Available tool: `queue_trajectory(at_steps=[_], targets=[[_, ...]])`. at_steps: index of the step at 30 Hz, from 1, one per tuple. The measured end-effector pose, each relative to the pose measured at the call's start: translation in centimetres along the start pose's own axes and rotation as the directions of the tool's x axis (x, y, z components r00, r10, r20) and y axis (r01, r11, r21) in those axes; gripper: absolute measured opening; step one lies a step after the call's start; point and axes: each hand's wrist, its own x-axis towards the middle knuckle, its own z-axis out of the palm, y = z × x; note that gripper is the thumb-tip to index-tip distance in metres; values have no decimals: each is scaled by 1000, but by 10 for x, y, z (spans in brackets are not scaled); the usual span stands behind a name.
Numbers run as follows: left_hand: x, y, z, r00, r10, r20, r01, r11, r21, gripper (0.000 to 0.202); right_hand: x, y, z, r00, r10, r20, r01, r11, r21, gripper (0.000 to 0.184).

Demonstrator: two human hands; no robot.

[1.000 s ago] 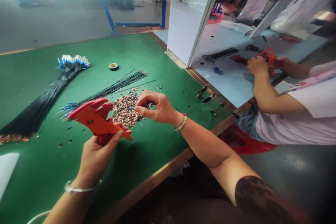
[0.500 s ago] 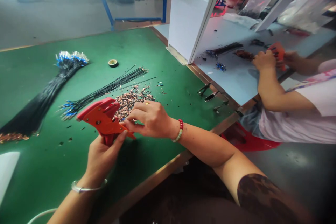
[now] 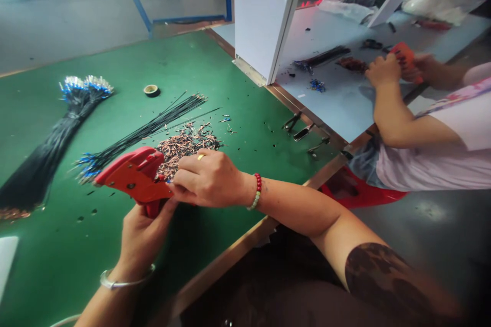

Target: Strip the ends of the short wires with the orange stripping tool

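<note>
My left hand point(image 3: 141, 237) is wrapped around an orange-red wire stripper point(image 3: 132, 180), whose jaw end points up and to the left over the green table. Against the near side of the stripper, my right hand point(image 3: 209, 179) has its fingers closed in a pinch. A speck of blue shows by those fingertips, but what they hold is too small and hidden to name. Behind my hands lies a heap of short copper and black wire scraps point(image 3: 184, 148). A thin bundle of black wires point(image 3: 149, 130) with blue ends stretches beyond the stripper.
A thick bundle of black wires point(image 3: 49, 148) with blue and clear ends lies at left. A tape roll point(image 3: 152, 91) stands at the back. Metal clamps point(image 3: 303, 133) sit near the right edge beside a white panel point(image 3: 264, 15). At right a co-worker's hands point(image 3: 385, 71) hold an orange tool.
The view has shifted slightly, so the table things appear further left. My right fingers have come in closer on the stripper's handle side, hiding more of it. My left hand keeps its hold.
</note>
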Motion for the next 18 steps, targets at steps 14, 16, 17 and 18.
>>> queue_trajectory(at_steps=[14, 16, 17, 18], targets=[[1, 2, 0, 999, -38, -17, 38, 999, -5, 72, 2, 0, -7, 999, -29, 23, 30, 999, -29, 36], [1, 1, 0, 1000, -24, -16, 24, 1000, -6, 70, 2, 0, -7, 999, -27, 34, 28, 999, -23, 37], [1, 1, 0, 1000, -18, -12, 18, 1000, -7, 70, 2, 0, -7, 999, -26, 39, 26, 999, -20, 37], [1, 1, 0, 1000, -13, -10, 13, 1000, -6, 69, 2, 0, -7, 999, -24, 42, 25, 1000, -16, 38]])
